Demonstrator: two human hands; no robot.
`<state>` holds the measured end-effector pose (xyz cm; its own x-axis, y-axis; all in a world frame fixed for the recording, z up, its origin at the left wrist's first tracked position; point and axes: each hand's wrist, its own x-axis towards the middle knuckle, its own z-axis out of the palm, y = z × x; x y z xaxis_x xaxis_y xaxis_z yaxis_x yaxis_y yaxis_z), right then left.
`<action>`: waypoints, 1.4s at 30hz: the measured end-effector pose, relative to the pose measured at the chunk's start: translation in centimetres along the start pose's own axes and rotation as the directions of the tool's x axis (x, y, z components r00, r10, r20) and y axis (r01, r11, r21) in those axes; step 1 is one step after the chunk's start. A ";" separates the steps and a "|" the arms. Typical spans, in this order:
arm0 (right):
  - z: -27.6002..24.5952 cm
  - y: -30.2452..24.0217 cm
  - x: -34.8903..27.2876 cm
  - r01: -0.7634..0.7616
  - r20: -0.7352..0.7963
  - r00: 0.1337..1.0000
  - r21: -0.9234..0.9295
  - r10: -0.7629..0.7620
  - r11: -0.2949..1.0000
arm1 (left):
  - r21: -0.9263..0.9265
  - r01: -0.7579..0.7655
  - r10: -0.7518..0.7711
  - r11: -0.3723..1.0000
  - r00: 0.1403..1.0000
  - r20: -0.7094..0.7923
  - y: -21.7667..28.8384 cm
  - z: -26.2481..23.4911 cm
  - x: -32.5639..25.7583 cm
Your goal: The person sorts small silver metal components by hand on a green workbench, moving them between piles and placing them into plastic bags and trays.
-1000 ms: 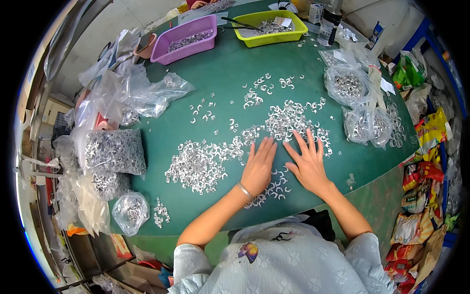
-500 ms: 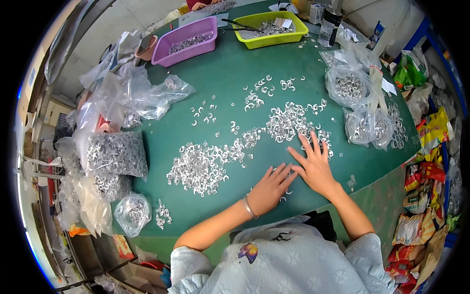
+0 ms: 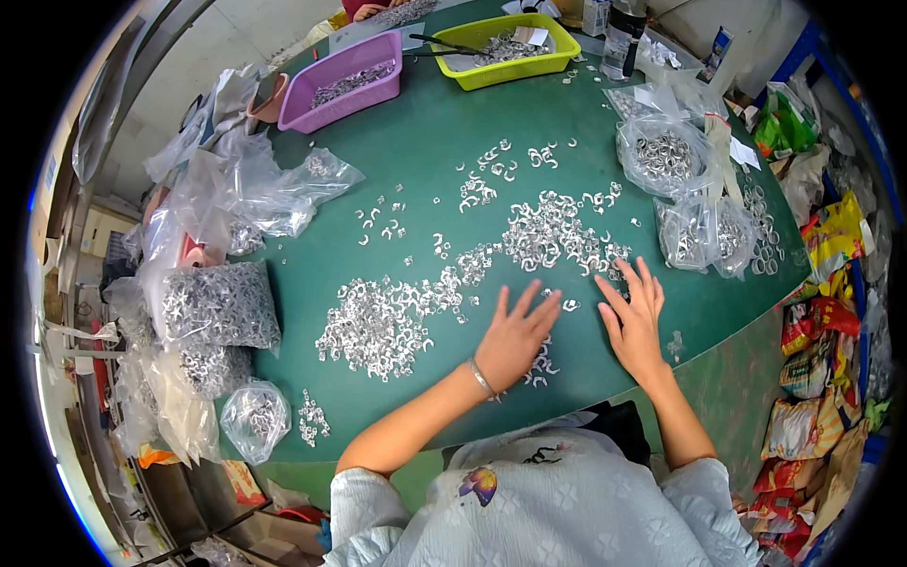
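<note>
Small silvery crescent-shaped metal pieces lie in loose heaps on the green tabletop. My left hand (image 3: 518, 333), a bracelet at its wrist, hovers or rests palm down with fingers spread; I cannot tell if it touches the table. Beside its palm lies a small cluster of pieces (image 3: 540, 367), partly hidden by the hand. A single piece (image 3: 571, 305) sits between my two hands. My right hand (image 3: 637, 321) is open, its fingertips at the right end of the middle heap (image 3: 548, 231). A larger heap (image 3: 373, 326) spreads to the left of my left hand.
A purple basket (image 3: 300, 99) and a yellow-green basket (image 3: 453, 76) with metal pieces stand at the far side. Bags of parts (image 3: 222, 302) crowd the left edge; more bags (image 3: 666, 156) and loose rings (image 3: 763, 231) lie right. Another person's hand (image 3: 368, 11) shows at the far edge.
My left hand has moved forward, uncovering the small cluster near the front edge. My right hand has drawn slightly back and to the right, away from my left. The view has shifted a little.
</note>
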<state>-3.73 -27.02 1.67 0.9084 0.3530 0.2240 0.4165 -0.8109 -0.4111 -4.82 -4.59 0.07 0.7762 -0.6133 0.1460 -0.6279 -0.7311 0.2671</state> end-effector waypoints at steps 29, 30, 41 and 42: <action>-0.2 1.0 -0.4 -0.009 -0.058 0.998 -0.080 0.005 0.997 | -0.385 0.020 -0.021 0.923 1.000 0.002 2.6 -2.0 -3.3; -0.2 0.3 0.5 0.025 -0.051 0.998 -0.033 -0.027 0.999 | -0.400 0.028 -0.040 0.916 0.999 -0.021 2.5 -1.8 -2.9; -1.4 -1.1 -1.8 0.026 0.129 0.991 0.118 -0.041 0.993 | -0.376 0.095 -0.127 0.922 0.990 -0.061 1.1 -1.2 -0.8; -1.7 -0.9 -1.6 0.039 0.127 0.990 0.153 -0.059 0.987 | -0.389 0.070 -0.105 0.919 0.992 -0.069 1.4 -1.0 -0.4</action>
<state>-5.62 -27.58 3.17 0.8797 0.4563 0.1337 0.4521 -0.7156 -0.5325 -5.96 -5.02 1.30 0.8397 -0.5113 0.1829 -0.5005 -0.5979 0.6262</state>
